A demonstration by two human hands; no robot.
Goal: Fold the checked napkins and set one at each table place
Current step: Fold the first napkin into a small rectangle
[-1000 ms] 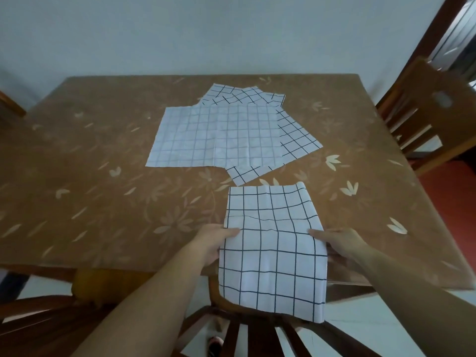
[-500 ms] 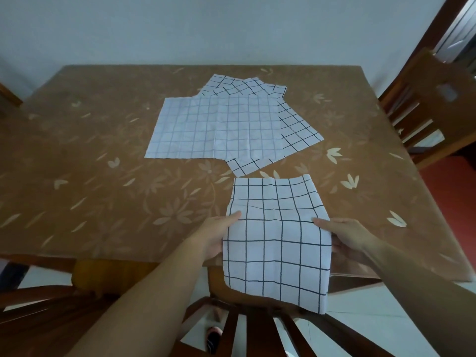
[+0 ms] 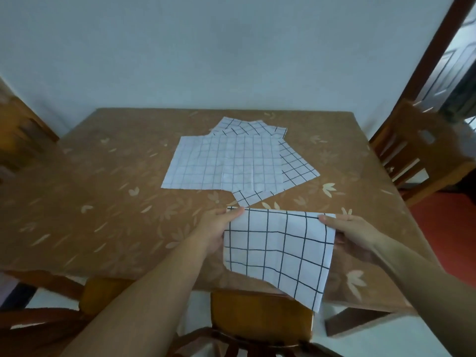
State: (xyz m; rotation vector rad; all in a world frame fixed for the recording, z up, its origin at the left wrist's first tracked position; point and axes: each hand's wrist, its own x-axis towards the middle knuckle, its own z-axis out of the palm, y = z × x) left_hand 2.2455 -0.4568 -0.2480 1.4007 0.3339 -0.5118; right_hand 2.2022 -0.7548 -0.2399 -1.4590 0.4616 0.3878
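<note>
Item one, as I log it from my remote station: a checked napkin (image 3: 279,249), white with dark grid lines, held at the near edge of the table (image 3: 103,202). Its upper edge lies level between the two hands; its lower right corner hangs past the table edge, over the chair (image 3: 260,318) pushed in below. Left hand (image 3: 216,229): fingers closed on the napkin's upper left corner, thumb on top. Right hand (image 3: 353,234): closed on the upper right edge, thumb on top, fingers behind the cloth. The hands are apart, one at each side of the cloth. Item two: a stack of flat napkins (image 3: 226,163), unfolded, at mid-table, just beyond the held one; I count three or four overlapping sheets, though the blur at the far layers leaves the number unsure. Item three: a brown floral table covering. Item four: a wooden chair (image 3: 425,150) at the right side.
</note>
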